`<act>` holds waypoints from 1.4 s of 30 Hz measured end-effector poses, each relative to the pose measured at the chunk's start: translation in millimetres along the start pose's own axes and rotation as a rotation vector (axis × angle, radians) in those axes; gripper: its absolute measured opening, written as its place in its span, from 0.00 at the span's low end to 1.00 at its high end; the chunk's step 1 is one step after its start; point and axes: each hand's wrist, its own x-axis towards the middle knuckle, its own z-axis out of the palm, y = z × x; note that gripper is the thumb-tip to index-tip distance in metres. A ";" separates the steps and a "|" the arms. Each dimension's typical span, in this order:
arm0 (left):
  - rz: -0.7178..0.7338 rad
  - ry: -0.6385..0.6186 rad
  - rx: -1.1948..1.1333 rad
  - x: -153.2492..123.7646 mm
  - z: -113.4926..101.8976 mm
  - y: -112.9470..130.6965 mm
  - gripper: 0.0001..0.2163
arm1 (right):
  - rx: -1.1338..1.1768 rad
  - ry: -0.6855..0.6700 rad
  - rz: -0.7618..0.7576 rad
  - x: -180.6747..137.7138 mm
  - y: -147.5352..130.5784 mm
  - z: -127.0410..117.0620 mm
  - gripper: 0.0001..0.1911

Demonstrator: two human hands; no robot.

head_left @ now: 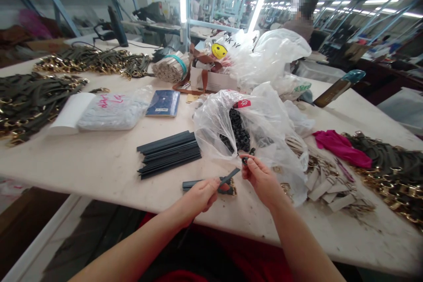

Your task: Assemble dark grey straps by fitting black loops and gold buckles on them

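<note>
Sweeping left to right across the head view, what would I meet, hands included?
Dark straps with gold clasps, plastic-wrapped packet with pink writing, pile of dark strips, your left hand, your right hand, magenta cloth.

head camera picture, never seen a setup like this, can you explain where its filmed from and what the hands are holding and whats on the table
There is no machine here. A person wears a camera on their head, looking forward and down, so the two bare hands are the wearer's own. This single view shows everything.

The left hand holds a dark strip. The right hand pinches a small dark piece, too small to make out clearly.

On the pale table lie a stack of dark strips, a clear plastic bag with small black pieces inside, a blue booklet and a pink cloth. Dark straps with gold-coloured metal parts are heaped on both sides.
</note>
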 end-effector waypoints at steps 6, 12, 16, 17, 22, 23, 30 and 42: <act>-0.026 0.015 -0.034 -10.8 3.2 7.6 0.11 | 0.682 -0.054 0.367 -30.8 -9.0 27.6 0.18; -0.106 -0.075 -0.007 -16.4 5.7 3.7 0.07 | 0.651 -0.054 0.360 -36.2 -1.6 36.8 0.18; -0.149 -0.066 -0.005 -16.1 6.3 1.6 0.08 | 0.576 0.007 0.300 -38.3 0.9 38.6 0.20; -0.165 -0.073 -0.023 -16.3 6.4 1.3 0.08 | 0.548 0.006 0.285 -39.3 1.1 38.4 0.20; -0.222 -0.084 -0.118 -18.4 6.6 1.4 0.09 | 0.464 -0.106 0.287 -45.7 -0.3 33.9 0.19; -0.230 -0.086 -0.135 -18.9 6.6 1.5 0.09 | 0.461 -0.128 0.297 -46.6 -0.5 32.7 0.19; -0.266 -0.168 -0.247 -19.5 5.3 -3.8 0.12 | 0.363 -0.195 0.291 -46.9 4.7 30.9 0.16; 0.125 -0.003 0.580 -17.9 -1.8 0.0 0.15 | 0.039 -0.256 0.041 -58.0 -8.3 36.8 0.10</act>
